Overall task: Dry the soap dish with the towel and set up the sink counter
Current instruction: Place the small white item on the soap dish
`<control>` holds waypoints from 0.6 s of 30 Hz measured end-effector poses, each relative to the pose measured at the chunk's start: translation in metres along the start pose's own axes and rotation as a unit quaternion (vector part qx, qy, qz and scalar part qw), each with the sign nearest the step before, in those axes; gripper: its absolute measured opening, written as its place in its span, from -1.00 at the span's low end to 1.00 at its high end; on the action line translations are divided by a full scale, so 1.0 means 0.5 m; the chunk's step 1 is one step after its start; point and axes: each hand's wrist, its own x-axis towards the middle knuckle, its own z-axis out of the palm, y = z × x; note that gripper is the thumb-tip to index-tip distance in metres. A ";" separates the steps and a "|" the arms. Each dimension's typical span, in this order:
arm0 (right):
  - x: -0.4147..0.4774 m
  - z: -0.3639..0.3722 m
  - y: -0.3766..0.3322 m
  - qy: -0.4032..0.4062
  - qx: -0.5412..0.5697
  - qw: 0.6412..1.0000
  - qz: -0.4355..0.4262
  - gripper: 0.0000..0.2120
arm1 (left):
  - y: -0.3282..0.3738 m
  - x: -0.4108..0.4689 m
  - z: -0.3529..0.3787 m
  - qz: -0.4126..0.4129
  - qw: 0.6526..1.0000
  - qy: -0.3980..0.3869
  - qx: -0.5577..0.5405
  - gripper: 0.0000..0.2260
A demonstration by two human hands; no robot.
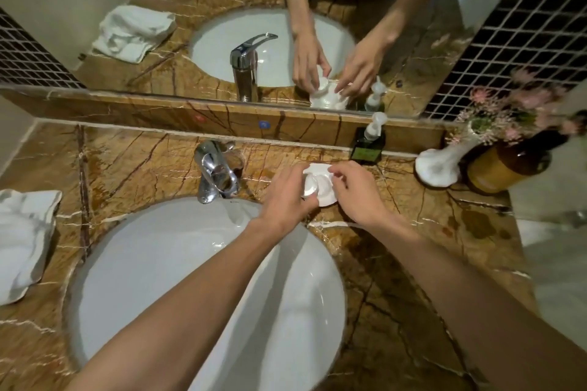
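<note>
1. Soap dish [322, 187] sits on the marble counter [397, 263] just to the right of the faucet [216, 173], at the back rim of the sink basin [190, 279], and both of your hands are on it.
2. Your left hand [286, 200] comes in from the faucet side, its fingers curled shut around a small white round piece [309, 186] at the left part of the dish; whether that piece is soap or part of the dish, you cannot tell from this view.
3. Your right hand [355, 190] comes in from the side away from the faucet, thumb and fingertips pinched on the dish's far right rim.
4. The dish lies between your two hands, touching both, so neither has to travel to reach it; the left is the nearer to the faucet.
5. The towel [25, 241] lies crumpled well to the left of the faucet, across the basin from the dish and touched by neither hand.
6. The coming move likely turns on that gap: your left hand has the shorter path past the faucet to the towel, while your right can keep the dish steady.
7. To the right of the faucet, beyond the dish, stand the pump bottle [370, 143], the white vase [441, 167] and the brown jar [505, 168], all apart from the dish.
</note>
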 end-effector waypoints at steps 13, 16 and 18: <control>-0.008 0.008 0.000 -0.069 -0.015 0.995 0.069 -0.81 | 0.024 0.028 0.033 0.012 0.999 -0.029 0.010 -0.52; -0.004 0.010 -0.003 -0.061 -0.036 0.995 0.069 -0.83 | 0.024 0.027 0.029 0.012 1.000 -0.025 0.000 -0.52; -0.002 0.012 -0.004 -0.057 -0.051 0.995 0.065 -0.82 | 0.024 0.026 0.028 0.019 1.000 -0.024 -0.002 -0.53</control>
